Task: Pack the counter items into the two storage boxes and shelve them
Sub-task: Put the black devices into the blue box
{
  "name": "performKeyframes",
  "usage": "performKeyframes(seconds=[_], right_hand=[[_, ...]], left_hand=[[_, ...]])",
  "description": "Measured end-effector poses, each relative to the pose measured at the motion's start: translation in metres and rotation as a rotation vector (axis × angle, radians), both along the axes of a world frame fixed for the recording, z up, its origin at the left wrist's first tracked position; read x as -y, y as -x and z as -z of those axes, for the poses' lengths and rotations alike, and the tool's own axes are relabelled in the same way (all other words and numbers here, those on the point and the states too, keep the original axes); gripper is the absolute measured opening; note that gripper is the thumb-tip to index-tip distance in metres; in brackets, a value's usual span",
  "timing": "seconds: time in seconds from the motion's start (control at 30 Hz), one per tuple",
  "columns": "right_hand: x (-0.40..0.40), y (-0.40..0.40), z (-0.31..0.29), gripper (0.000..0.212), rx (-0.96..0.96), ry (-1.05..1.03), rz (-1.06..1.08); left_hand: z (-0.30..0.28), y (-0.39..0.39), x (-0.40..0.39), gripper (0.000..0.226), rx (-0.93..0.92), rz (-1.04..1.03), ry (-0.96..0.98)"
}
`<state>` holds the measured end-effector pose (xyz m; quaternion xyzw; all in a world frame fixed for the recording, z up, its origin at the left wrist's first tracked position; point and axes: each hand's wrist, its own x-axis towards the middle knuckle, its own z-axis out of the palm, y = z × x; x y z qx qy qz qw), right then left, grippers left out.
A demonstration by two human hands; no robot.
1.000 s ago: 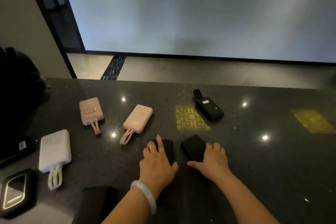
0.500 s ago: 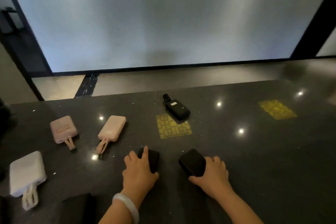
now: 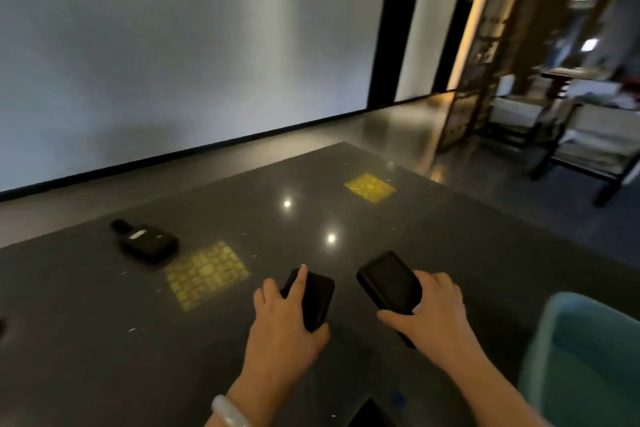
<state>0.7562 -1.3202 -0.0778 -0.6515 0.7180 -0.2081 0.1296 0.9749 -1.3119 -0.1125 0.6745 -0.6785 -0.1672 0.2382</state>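
Note:
On the dark stone counter [image 3: 86,340], my left hand [image 3: 282,333] grips a black power bank [image 3: 313,298], thumb on one side and fingers on top. My right hand [image 3: 429,312] grips a second black power bank [image 3: 388,281], lifted a little and tilted. A third black power bank with a loop strap [image 3: 147,241] lies farther back on the left. A teal storage box [image 3: 585,360] shows at the lower right edge, its inside hidden.
A dark flat object [image 3: 370,414] pokes in at the bottom edge. The counter's right edge drops to the floor, with a wooden lattice screen [image 3: 485,45] and chairs [image 3: 571,135] beyond it. Yellow patterned light patches [image 3: 206,274] lie on the counter.
The view has swung right, so the pink and white power banks have left the frame and the teal box has come in. Both hands have closed on the black power banks and raised them.

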Motion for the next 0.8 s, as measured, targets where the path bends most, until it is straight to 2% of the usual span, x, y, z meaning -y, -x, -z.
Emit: performKeyframes(seconds=[0.2,0.43,0.57,0.8], right_hand=[[-0.036,0.106,-0.016,0.086,0.003,0.020,0.189],[-0.088,0.231,-0.014,0.084,-0.057,-0.118,0.378],[-0.096,0.269,-0.002,0.081,-0.076,-0.224,0.289],[-0.059,0.282,0.028,0.070,-0.150,-0.500,0.042]], left_hand=[[-0.020,0.102,-0.004,0.096,0.007,0.240,0.083],[-0.028,0.223,-0.024,0.094,-0.010,0.501,0.108],[-0.021,0.263,-0.034,0.093,0.022,0.553,0.080],[-0.016,0.279,-0.039,0.094,0.098,0.528,0.057]])
